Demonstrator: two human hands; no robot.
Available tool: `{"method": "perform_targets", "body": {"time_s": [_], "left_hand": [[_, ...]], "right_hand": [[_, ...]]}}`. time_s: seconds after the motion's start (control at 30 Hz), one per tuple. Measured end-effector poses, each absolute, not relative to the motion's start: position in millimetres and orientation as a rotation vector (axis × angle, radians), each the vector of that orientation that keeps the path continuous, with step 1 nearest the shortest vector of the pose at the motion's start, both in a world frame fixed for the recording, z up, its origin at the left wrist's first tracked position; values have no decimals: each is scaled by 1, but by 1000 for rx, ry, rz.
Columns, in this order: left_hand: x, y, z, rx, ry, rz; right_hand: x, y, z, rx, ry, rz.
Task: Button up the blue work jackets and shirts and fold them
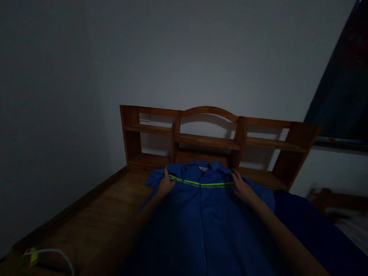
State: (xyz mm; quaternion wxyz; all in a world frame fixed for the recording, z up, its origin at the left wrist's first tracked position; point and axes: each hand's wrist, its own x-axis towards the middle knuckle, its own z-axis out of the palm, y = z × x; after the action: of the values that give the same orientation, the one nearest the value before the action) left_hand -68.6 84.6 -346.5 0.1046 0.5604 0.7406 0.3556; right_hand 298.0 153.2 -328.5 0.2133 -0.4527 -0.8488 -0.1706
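A blue work jacket [188,215] with a collar and a yellow-green stripe across the chest is spread out in front of me, collar towards the shelf. My left hand [166,183] grips its left shoulder area at the end of the stripe, thumb on top of the cloth. At the opposite shoulder my right hand [240,187] pinches the fabric beside the stripe. A small white label shows inside the collar. The jacket's lower part runs out of view in the dark foreground.
A wooden shelf unit [206,140] stands against the white wall [187,52]. Under the jacket lies a wooden surface [100,209]. Dark blue cloth [302,224] lies to the right. A pale cord [55,250] is at the lower left, and a dark window [354,80] at the upper right.
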Motion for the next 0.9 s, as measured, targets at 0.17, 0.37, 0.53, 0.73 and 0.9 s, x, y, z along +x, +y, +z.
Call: {"method": "perform_targets", "body": {"time_s": [0.17, 0.37, 0.53, 0.73, 0.9], "left_hand": [[-39, 64, -357, 2204, 2032, 835], [19, 78, -369, 2172, 1448, 703], [21, 92, -402, 1978, 1546, 737], [10, 91, -401, 1830, 1490, 769], [23, 95, -387, 1722, 1367, 981]], "right_hand": [[284, 117, -331, -1316, -2551, -512], [219, 72, -342, -1151, -2478, 32], [207, 71, -387, -1180, -2309, 247], [216, 67, -394, -1105, -2359, 173], [216, 68, -399, -1110, -2300, 250]]}}
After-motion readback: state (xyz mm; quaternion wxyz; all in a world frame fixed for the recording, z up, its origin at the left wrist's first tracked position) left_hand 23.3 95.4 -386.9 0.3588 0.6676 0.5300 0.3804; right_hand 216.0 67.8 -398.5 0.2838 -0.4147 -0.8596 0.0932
